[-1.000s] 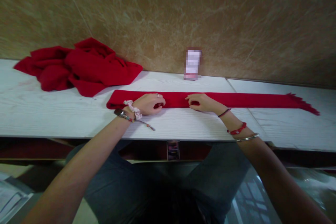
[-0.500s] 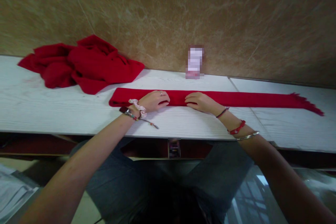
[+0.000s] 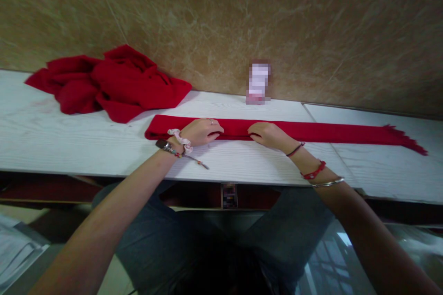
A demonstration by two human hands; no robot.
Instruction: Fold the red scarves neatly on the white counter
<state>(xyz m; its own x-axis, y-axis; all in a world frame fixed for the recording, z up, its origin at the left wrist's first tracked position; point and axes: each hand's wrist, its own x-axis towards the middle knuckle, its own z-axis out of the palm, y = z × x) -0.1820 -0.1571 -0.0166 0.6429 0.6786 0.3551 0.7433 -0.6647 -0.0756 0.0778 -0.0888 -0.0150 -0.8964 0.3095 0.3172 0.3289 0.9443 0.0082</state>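
Note:
A red scarf (image 3: 321, 132) lies folded into a long narrow strip along the white tabletop, its fringed end to the right and a folded end to the left. My left hand (image 3: 200, 132) rests on the strip left of centre, fingers over the top and thumb at the near edge, closed on the cloth. Farther right, my right hand (image 3: 268, 135) pinches the same near edge between thumb and fingers. A dark gap between layers shows along that edge between the hands. Fingertips are partly hidden by the hands.
A crumpled heap of red cloth (image 3: 121, 85) lies at the back left against the brown marbled wall (image 3: 214, 23). A blurred-out white and pink item (image 3: 258, 82) stands by the wall. The white table (image 3: 86, 147) has its near edge just before my lap.
My right hand has slid slightly to the right along the scarf's near edge, and its fingers have drawn in. My left hand stays almost where it was.

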